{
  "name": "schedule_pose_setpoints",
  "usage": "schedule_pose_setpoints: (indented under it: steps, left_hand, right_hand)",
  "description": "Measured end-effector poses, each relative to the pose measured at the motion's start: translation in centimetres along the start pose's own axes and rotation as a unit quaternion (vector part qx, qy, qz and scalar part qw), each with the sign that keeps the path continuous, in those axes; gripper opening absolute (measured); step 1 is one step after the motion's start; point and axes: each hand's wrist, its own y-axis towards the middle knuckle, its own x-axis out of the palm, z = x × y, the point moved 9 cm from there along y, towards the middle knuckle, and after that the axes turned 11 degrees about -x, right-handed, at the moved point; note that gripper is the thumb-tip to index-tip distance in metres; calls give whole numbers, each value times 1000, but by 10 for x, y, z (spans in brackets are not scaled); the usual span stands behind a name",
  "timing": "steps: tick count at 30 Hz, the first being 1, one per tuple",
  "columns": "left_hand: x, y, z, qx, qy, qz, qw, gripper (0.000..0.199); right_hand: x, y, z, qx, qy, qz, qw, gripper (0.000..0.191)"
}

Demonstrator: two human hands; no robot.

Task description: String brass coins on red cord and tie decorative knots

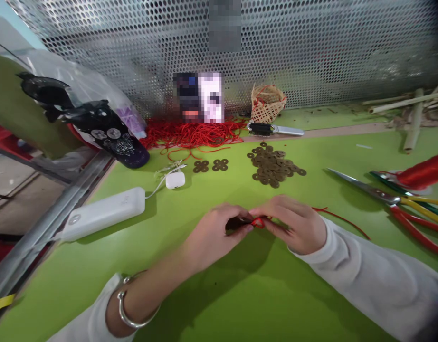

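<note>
Gripping red cord (pixel 258 222), apparently part-tied, between pinched fingertips of left hand (pixel 212 232) and right hand (pixel 295 221), low over the counter (pixel 219 299), with two coin clusters (pixel 220 165) already laid out and a coin pile (pixel 272 166) left loose beyond

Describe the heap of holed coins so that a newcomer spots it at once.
On the green tabletop, look just beyond the person's right hand, on the near side of the black-bristled brush. There lies the heap of holed coins, dull brown and metallic. Unlike the two neat four-coin clusters to its left, it is a jumble of many overlapping pieces.
</note>
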Motion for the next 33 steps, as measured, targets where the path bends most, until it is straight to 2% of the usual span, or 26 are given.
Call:
schedule_pose_setpoints:
  steps: [3, 5, 8, 14, 17, 24, 33]
  left_hand:
    - [1, 0, 0, -3, -21, -14, 1000, 10]
    - [1, 0, -2, -11, -56, -23, 998, 11]
    - [-3, 2, -5, -24, -123, -20, 992, 12]
    - [-9, 5, -8, -9, -255, -19, 967, 12]
    - [-7, 6, -10, -12, -296, -31, 955, 12]
    - [4, 5, -8, -9, -380, -76, 922, 13]
    - [4, 5, -9, -13, -422, -57, 905, 4]
  right_hand:
    - [0, 1, -3, -12, -7, -8, 1000, 28]
    - [-7, 2, -4, -7, -34, 11, 999, 30]
    - [-20, 3, -4, 13, -87, 45, 995, 23]
    - [-19, 3, 1, 42, -103, 34, 993, 12]
    - [-13, 0, 8, 66, -90, 19, 994, 6]
    - [-6, 0, 12, 99, -33, 15, 994, 8]
    - [4, -5, 23, 196, 51, 24, 979, 8]
